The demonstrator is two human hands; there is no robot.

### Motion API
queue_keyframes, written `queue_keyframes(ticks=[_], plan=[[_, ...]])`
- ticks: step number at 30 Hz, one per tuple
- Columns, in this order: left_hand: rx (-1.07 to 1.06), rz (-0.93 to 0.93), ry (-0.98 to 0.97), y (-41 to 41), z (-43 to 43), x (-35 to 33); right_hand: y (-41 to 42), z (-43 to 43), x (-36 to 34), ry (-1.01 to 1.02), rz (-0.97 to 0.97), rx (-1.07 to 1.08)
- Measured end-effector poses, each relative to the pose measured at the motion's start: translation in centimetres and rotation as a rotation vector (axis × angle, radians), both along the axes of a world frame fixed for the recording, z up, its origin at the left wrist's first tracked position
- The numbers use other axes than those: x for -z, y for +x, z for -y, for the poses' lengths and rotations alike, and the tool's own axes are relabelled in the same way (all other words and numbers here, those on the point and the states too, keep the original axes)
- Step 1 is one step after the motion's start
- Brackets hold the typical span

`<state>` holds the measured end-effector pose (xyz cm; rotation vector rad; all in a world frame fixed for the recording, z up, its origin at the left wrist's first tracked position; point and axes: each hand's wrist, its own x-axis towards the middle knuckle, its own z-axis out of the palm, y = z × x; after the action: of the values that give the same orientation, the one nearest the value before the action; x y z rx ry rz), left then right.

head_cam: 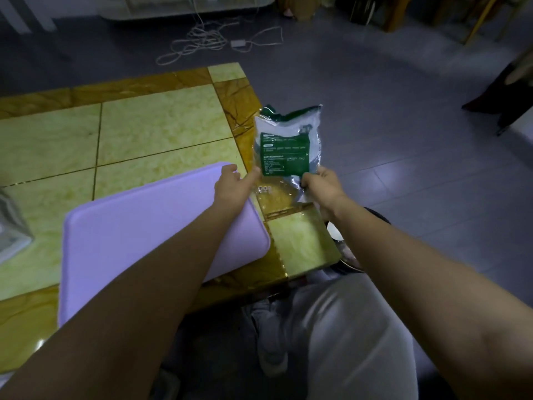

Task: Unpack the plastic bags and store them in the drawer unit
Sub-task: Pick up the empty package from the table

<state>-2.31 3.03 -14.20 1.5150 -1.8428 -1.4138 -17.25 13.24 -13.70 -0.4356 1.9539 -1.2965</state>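
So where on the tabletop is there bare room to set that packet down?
The table is bare beyond the purple tray, out to its far brown border, and on the near right corner tile beside the tray. It is crowded at the right edge, where the left hand and right hand hold the plastic packet.

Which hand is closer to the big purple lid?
Left. The left hand hovers right above the purple lid's far corner, pinching the plastic packet; the right hand grips the packet, beyond the lid's edge.
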Motion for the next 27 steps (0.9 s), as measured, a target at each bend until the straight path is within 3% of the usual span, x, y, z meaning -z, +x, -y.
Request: queue_keyframes(ticks=[4,10,13,16,21,24,27], plan=[[-0.051,-0.265,0.273,2.9,-1.5,-2.2,2.4,-1.5,-1.7,-0.061,-0.006,-0.043],[-0.091,-0.489,0.178,7.0,-3.8,-3.3,6.4,-3.3,-3.1,-0.05,-0.05,-0.139],[-0.136,-0.484,0.135,9.5,-4.6,-3.6,8.7,-3.8,-3.8,-0.071,0.002,-0.203],[-0.033,-0.369,0.116,12.4,-5.3,-3.9,10.5,-3.8,-3.8,-0.116,0.041,-0.175],[0.166,-0.217,0.138,16.2,-6.1,-3.7,13.0,-3.3,-2.8,-0.109,-0.12,-0.076],[0.15,-0.267,0.238,16.6,-6.0,-3.5,13.9,-4.2,-2.5,-0.096,-0.036,-0.178],[-0.011,-0.373,0.239,15.3,-6.2,-3.0,14.0,-5.7,-2.0,-0.127,0.018,-0.241]])
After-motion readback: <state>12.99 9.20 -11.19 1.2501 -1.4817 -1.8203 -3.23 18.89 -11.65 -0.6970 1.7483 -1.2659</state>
